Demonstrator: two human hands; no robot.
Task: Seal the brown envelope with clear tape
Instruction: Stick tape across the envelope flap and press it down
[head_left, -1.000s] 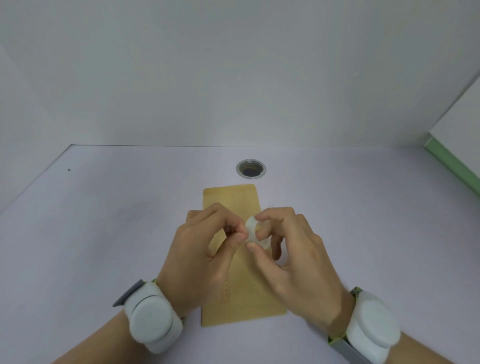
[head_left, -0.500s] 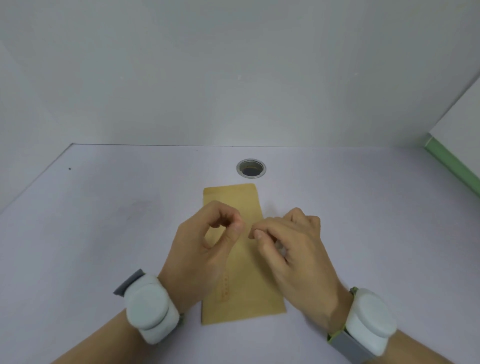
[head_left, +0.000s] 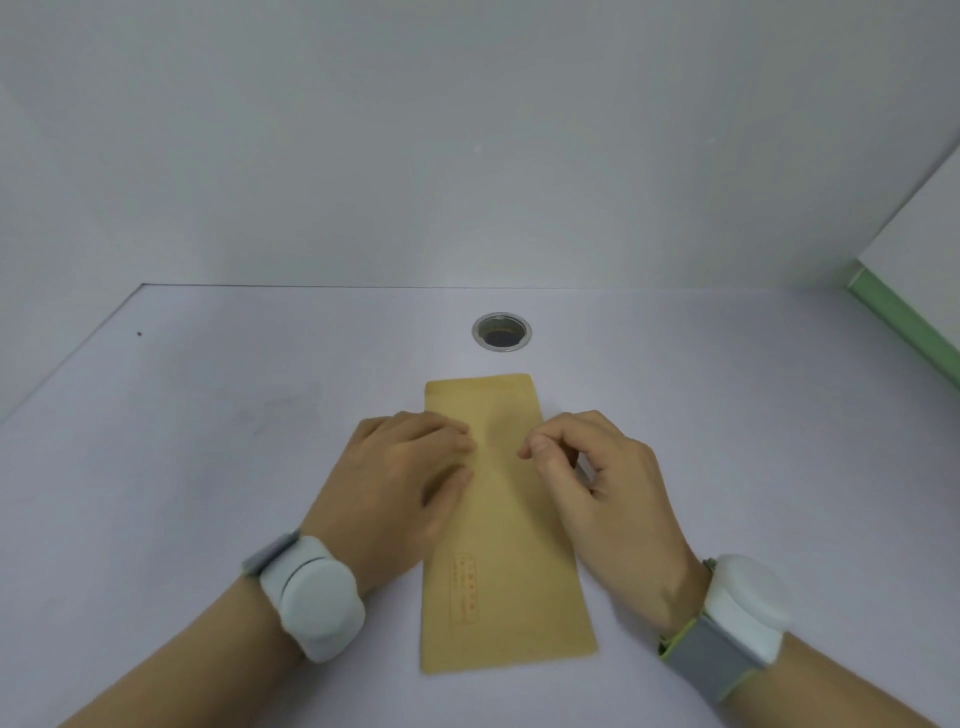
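Observation:
The brown envelope (head_left: 501, 551) lies lengthwise on the white table, its short far end toward the wall. My left hand (head_left: 400, 483) rests on its left edge with the fingertips pinched together. My right hand (head_left: 602, 499) sits at the right edge, thumb and forefinger pinched, with a sliver of the whitish tape roll (head_left: 584, 472) showing under its curled fingers. A faint sheen on the envelope between the two pinches looks like a strip of clear tape (head_left: 496, 441), hard to make out. Both wrists wear white bands.
A round metal-rimmed hole (head_left: 502, 332) is set in the table just beyond the envelope. White walls close the table at the back and left; a green-edged panel (head_left: 904, 322) stands at the right.
My hands have dropped from above the envelope down to it and drawn apart, left hand leftward, right hand rightward. The tape roll, plainly seen between the fingers before, is now mostly hidden in my right hand.

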